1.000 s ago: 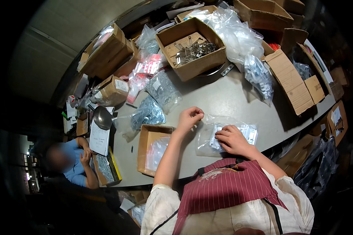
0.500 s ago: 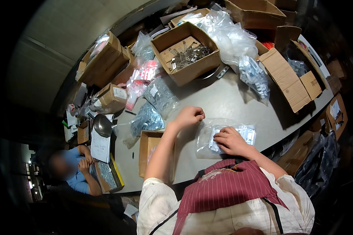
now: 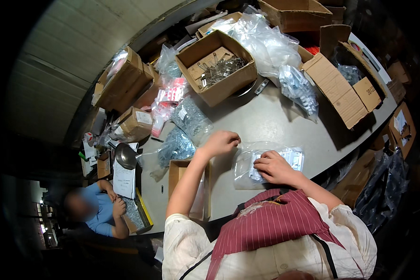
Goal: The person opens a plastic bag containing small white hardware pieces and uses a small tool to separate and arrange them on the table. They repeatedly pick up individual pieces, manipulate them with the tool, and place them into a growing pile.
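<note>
A clear plastic bag (image 3: 241, 173) lies on the grey table in front of me, with flat white-and-blue packets (image 3: 294, 160) at its right part. I cannot tell whether all of them are inside it. My right hand (image 3: 276, 169) rests over the packets and the bag, fingers bent and pressed onto them. Just off the bag's upper left corner, my left hand (image 3: 220, 143) is raised with its fingers curled into a pinch. What they hold, if anything, is too small to make out. Below my left forearm is an open cardboard box (image 3: 177, 173), partly hidden by the arm.
Ahead stands a cardboard box (image 3: 205, 94) of metal clips. Bags of small parts (image 3: 191, 116) lie to the left, a bag of pieces (image 3: 297, 91) and an open-flapped carton (image 3: 336, 88) to the right. A co-worker in blue (image 3: 100, 210) sits far left near a metal scoop (image 3: 125, 156).
The view has shifted slightly. My left hand stays pinched near the bag's corner, a little lower, and my right hand keeps its place on the packets.
</note>
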A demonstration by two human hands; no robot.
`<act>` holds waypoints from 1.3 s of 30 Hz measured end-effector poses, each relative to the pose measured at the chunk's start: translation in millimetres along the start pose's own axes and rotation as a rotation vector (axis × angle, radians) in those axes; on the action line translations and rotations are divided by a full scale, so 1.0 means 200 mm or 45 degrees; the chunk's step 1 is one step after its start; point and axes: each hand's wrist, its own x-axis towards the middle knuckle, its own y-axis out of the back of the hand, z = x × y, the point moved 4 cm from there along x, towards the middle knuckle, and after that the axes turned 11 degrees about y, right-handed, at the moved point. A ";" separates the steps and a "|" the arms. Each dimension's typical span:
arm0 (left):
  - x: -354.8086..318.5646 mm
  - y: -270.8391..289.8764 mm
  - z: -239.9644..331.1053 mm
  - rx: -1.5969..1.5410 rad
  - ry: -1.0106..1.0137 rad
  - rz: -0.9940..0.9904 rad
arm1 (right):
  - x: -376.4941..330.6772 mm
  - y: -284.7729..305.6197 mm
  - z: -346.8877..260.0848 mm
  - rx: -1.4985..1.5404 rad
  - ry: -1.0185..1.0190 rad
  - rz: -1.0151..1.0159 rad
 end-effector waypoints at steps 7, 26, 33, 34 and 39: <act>0.02 0.02 0.04 0.057 -0.036 -0.040 | 0.00 0.00 0.00 -0.003 0.011 -0.005; -0.70 -0.08 0.14 -0.267 0.410 -0.206 | -0.11 0.24 0.00 0.017 0.026 0.265; -1.53 -0.90 0.09 0.309 0.612 -0.518 | -0.70 0.42 0.15 -0.006 -1.010 0.452; -1.58 -0.96 0.11 0.209 0.669 -0.488 | -0.83 0.33 0.21 0.366 -1.226 0.434; -1.79 -1.46 0.15 -0.173 0.831 -0.515 | -0.82 0.14 0.19 1.271 -1.459 0.422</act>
